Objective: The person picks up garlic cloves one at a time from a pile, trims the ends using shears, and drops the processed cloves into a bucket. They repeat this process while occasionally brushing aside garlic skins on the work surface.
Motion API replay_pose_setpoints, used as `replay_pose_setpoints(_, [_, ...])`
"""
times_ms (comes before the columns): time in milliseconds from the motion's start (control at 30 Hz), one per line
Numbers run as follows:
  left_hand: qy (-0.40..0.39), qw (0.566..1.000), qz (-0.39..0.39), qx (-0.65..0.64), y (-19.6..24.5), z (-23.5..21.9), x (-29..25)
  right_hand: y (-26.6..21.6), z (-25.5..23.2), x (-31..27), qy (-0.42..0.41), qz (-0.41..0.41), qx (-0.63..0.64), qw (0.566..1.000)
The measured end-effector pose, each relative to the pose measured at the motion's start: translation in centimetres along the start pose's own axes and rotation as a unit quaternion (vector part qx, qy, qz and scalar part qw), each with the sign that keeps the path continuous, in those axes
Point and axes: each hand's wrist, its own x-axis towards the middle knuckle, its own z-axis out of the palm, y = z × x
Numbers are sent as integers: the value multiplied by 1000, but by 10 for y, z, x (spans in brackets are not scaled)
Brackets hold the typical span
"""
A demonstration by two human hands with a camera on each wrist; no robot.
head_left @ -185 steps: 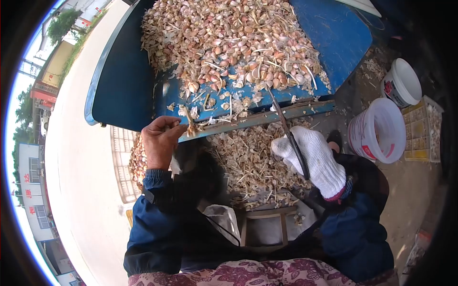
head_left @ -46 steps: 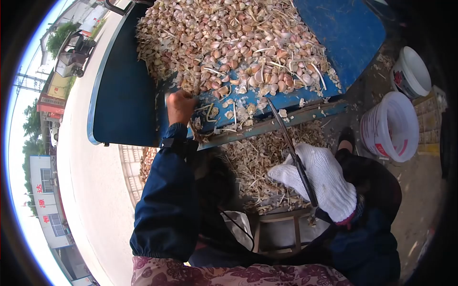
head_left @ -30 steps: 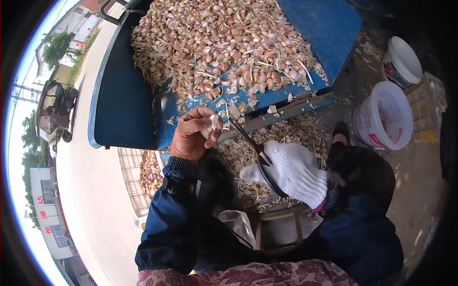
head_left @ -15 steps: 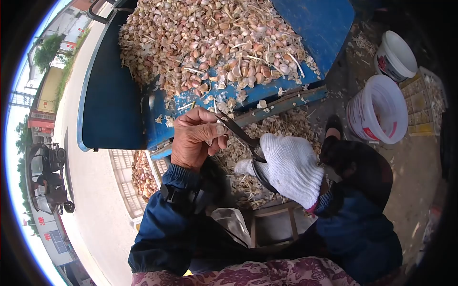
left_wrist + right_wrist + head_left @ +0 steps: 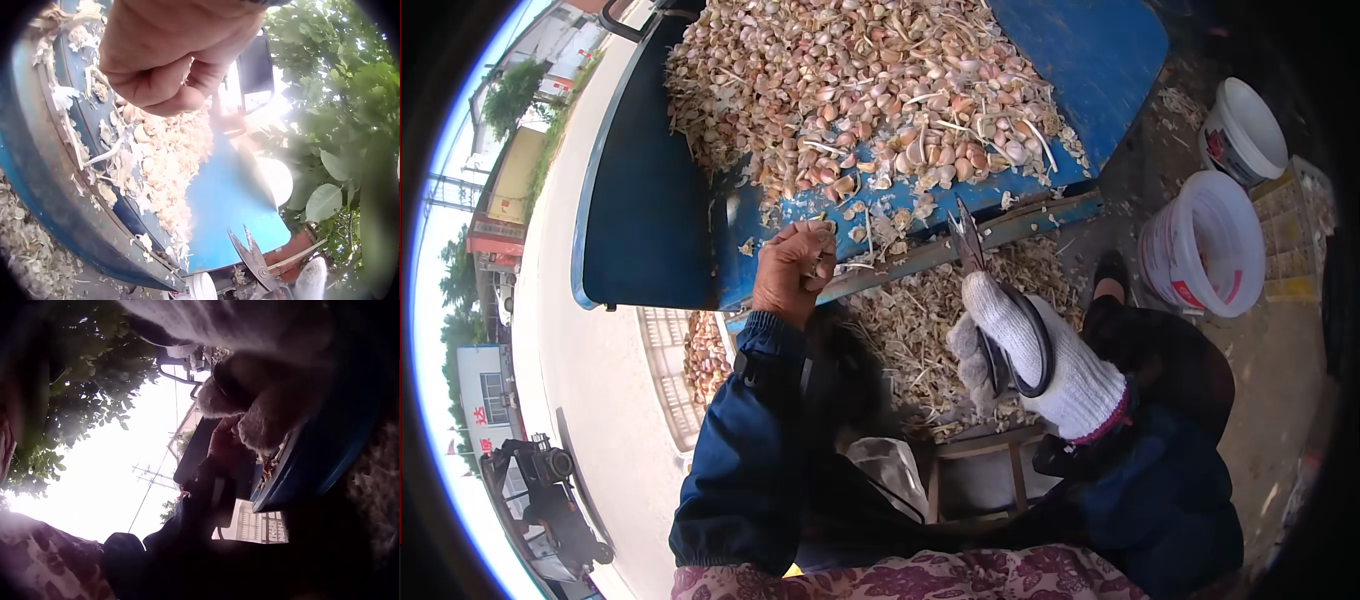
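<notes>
Curling the left hand point(image 5: 795, 270) round a small pale piece, too hidden by the fingers to name, and gripping scissors point(image 5: 972, 255) in the gloved right hand point(image 5: 1055, 365), with blades parted. Looking well under way, to judge by the loose garlic cloves point(image 5: 860, 110) piled upper centre in the blue tray point(image 5: 650, 200) and the husk heap point(image 5: 930, 330) below. Seemingly not finished, though, with long stems lying among the cloves. Seeing dry scraps and the raised front rim point(image 5: 1050, 212) near both hands, perhaps in the way. Farther out, spotting a pale crate point(image 5: 665, 350) left of centre, two tubs point(image 5: 1175, 245) on the right.
</notes>
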Motion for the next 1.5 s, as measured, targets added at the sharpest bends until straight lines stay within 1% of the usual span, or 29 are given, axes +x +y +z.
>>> replay_pose_setpoints(33, [47,998,18,41,2,-4,11,1,1,-2,-1,13,1,1000])
replay_pose_setpoints(67, [47,998,18,43,6,0,19,6,-3,1,-22,1,-1,1000])
replay_pose_setpoints(133, [141,959,90,231,11,11,37,6,-3,2,-26,10,5,1000])
replay_pose_setpoints(167, [139,959,89,232,10,16,46,7,-3,3,-29,20,10,999])
replay_pose_setpoints(233, [162,866,223,417,7,22,68,5,-4,2,-33,-3,23,999])
replay_pose_setpoints(267, [189,773,286,533,2,15,84,2,-4,0,-23,-19,17,999])
replay_pose_setpoints(333, [160,759,276,568,1,15,92,0,-7,-1,-11,-35,12,999])
replay_pose_setpoints(400, [114,712,283,633,0,24,87,0,-12,-2,8,-49,-12,999])
replay_pose_setpoints(433, [111,712,282,633,-2,24,89,-3,-13,-4,9,-49,-10,999])
replay_pose_setpoints(500, [87,666,305,675,-2,21,92,-10,-14,-10,8,-56,-70,996])
replay_pose_setpoints(533, [76,687,262,674,-1,20,91,-12,-13,-12,9,-57,-68,996])
replay_pose_setpoints(567, [74,687,262,674,-3,20,90,-13,-11,-14,11,-57,-78,995])
replay_pose_setpoints(667, [64,674,306,670,-8,17,89,-10,-15,-10,3,-51,-93,994])
replay_pose_setpoints(733, [72,711,297,633,-8,23,86,-5,-17,-4,-7,-47,-99,994])
replay_pose_setpoints(767, [72,710,298,633,-7,26,83,-3,-17,-1,29,-113,-199,973])
replay_pose_setpoints(800, [88,769,244,584,-7,28,78,0,-17,2,65,-178,-295,936])
replay_pose_setpoints(833, [102,821,189,530,-4,34,70,2,-19,3,65,-179,-295,936])
replay_pose_setpoints(867, [102,820,190,530,-1,38,61,4,-23,5,113,-253,-437,856])
replay_pose_setpoints(900, [78,892,135,425,2,42,52,7,-25,8,158,-319,-563,746])
replay_pose_setpoints(933, [52,946,77,310,4,45,42,8,-24,12,170,-320,-582,728])
replay_pose_setpoints(967, [52,946,77,310,5,49,33,7,-22,11,171,-321,-582,728])
replay_pose_setpoints(1033, [-10,967,48,248,4,59,12,-3,-12,3,183,-274,-690,644])
replay_pose_setpoints(1100, [-10,974,25,226,8,69,-7,1,-12,4,182,-301,-688,635])
replay_pose_setpoints(1167, [-74,986,2,152,8,73,-17,2,-10,4,177,-302,-698,625])
replay_pose_setpoints(1200, [-73,989,2,128,9,79,-23,1,-9,4,177,-301,-699,624])
replay_pose_setpoints(1300, [-67,986,-6,151,10,85,-32,1,-9,6,192,-308,-728,582])
replay_pose_setpoints(1400, [-65,987,14,144,6,87,-35,-2,-11,4,187,-312,-737,571])
replay_pose_setpoints(1433, [-65,987,12,144,7,87,-35,-2,-11,4,186,-310,-737,571])
replay_pose_setpoints(1500, [-92,990,16,107,7,86,-36,-1,-11,4,175,-326,-698,613])
